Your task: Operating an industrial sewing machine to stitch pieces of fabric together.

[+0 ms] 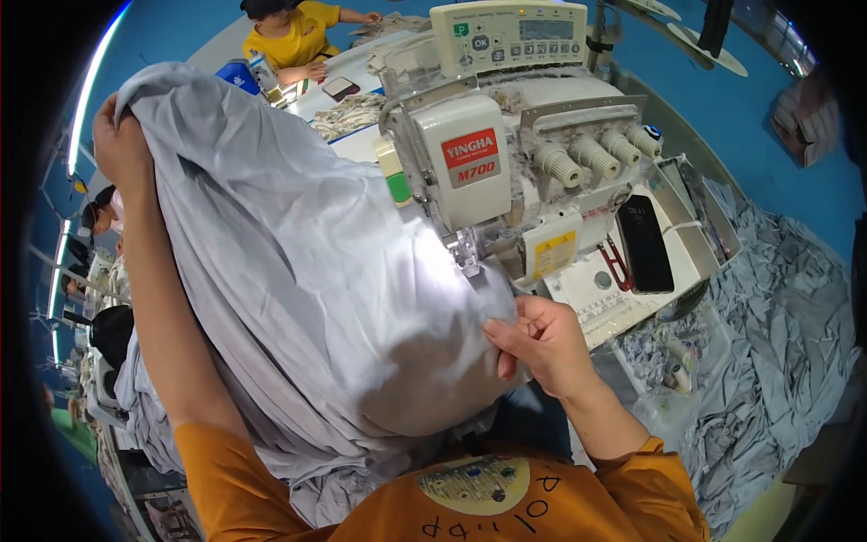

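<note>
A large piece of light grey fabric [298, 244] spreads across the left and middle of the view and hangs down over my lap. My left hand [125, 149], raised at the far left, grips its upper edge and holds it up. Close to the front of a white overlock sewing machine [470, 199], my right hand [542, 343] pinches the fabric's right edge between thumb and fingers. Under the machine's lamp, the cloth lies by the presser foot [467, 253], just beyond my right hand. Folds hide the fingertips of my left hand.
A black phone [644, 244] and red-handled thread snips [616, 265] lie on the machine's right side. More grey fabric [777, 352] is heaped at the right, beside a clear plastic bag [673, 361]. Across the far table sits a person in a yellow shirt [293, 41].
</note>
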Available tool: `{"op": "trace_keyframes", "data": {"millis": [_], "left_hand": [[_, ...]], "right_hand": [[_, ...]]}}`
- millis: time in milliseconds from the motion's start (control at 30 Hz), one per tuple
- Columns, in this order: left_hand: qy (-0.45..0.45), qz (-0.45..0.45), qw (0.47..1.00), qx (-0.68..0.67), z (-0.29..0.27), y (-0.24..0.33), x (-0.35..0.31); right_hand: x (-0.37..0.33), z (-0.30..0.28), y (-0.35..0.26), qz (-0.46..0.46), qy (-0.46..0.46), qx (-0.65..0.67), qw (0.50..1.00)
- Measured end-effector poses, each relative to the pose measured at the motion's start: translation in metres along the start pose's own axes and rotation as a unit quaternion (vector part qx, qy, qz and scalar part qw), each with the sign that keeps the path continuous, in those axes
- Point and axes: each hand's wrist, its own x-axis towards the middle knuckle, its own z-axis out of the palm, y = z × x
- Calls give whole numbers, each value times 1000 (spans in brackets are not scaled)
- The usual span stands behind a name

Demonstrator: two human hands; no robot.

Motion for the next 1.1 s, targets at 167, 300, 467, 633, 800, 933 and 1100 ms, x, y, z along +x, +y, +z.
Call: {"op": "trace_keyframes", "data": {"millis": [167, 300, 467, 633, 800, 933, 1100], "left_hand": [[4, 32, 999, 0, 25, -24, 44], [17, 20, 998, 50, 44, -28, 67], [36, -19, 998, 53, 67, -67, 93], [-36, -103, 984, 142, 80, -129, 61], [-405, -26, 914, -3, 0, 3, -98], [-625, 165, 752, -129, -138, 96, -223], [-629, 33, 776, -34, -161, 83, -271]], "right_hand": [[1, -1, 2, -1, 0, -7, 1000], [1, -2, 1, -2, -1, -13, 1000], [0, -2, -1, 8, 0, -26, 1000], [-1, 0, -2, -4, 0, -22, 1000], [1, -1, 1, 2, 0, 11, 1000], [2, -3, 0, 8, -12, -2, 1000], [1, 0, 0, 5, 5, -20, 1000]]}}
